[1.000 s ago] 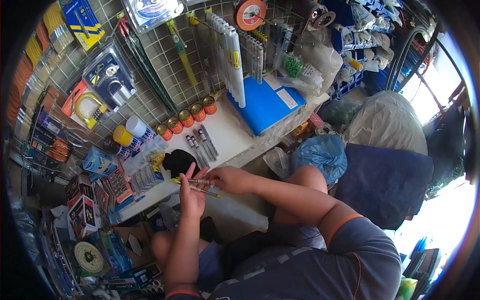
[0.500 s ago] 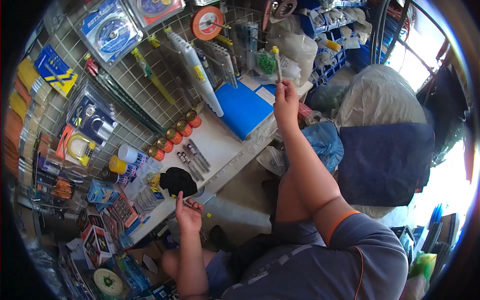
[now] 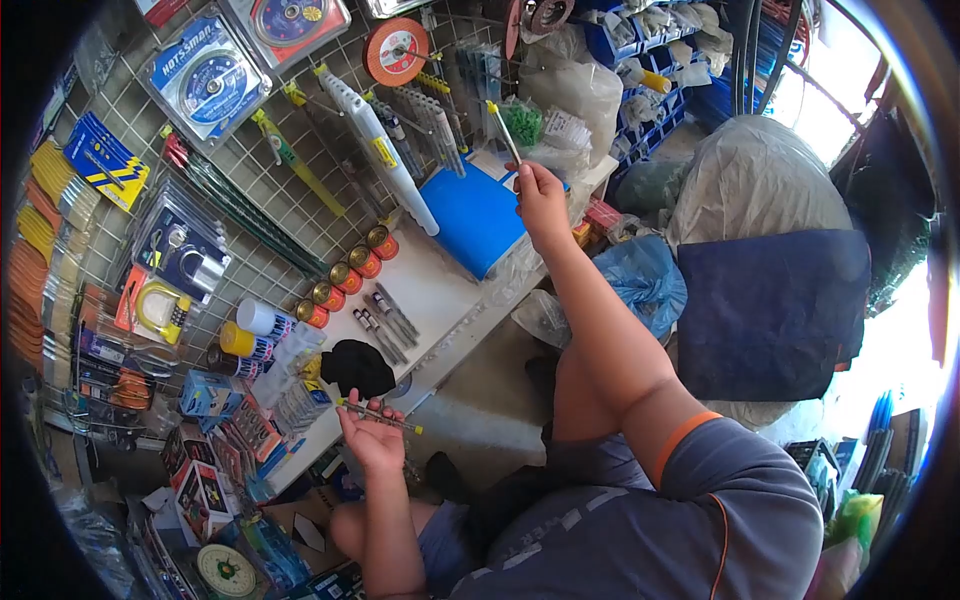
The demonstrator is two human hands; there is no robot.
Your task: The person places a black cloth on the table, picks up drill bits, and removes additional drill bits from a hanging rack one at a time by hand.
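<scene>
My right hand (image 3: 543, 205) is raised over the far end of the shelf, closed in a pinch on a slim pale tube with a yellow end (image 3: 506, 135). The tube leans up and to the left, near the hanging rack. Palm up, my left hand (image 3: 372, 440) holds another slim yellow-ended tube (image 3: 384, 414) lying across its fingers. What is inside either tube is too small to make out. Just beyond my left fingers sits a black cloth bundle (image 3: 358, 368). Several metal rods with dark labels (image 3: 385, 325) lie on the white shelf (image 3: 440, 315).
Red cans (image 3: 345, 277) line the shelf against the wire rack (image 3: 290, 190), hung with packaged tools. A blue folder (image 3: 480, 215) lies at the far end. Bags (image 3: 765, 180) and a dark cloth (image 3: 770, 315) stand at right; boxes (image 3: 205, 495) crowd the lower left.
My right hand has moved left, and its tube has tipped from nearly upright to leaning left. My left hand has shifted slightly, with its tube still across the fingers.
</scene>
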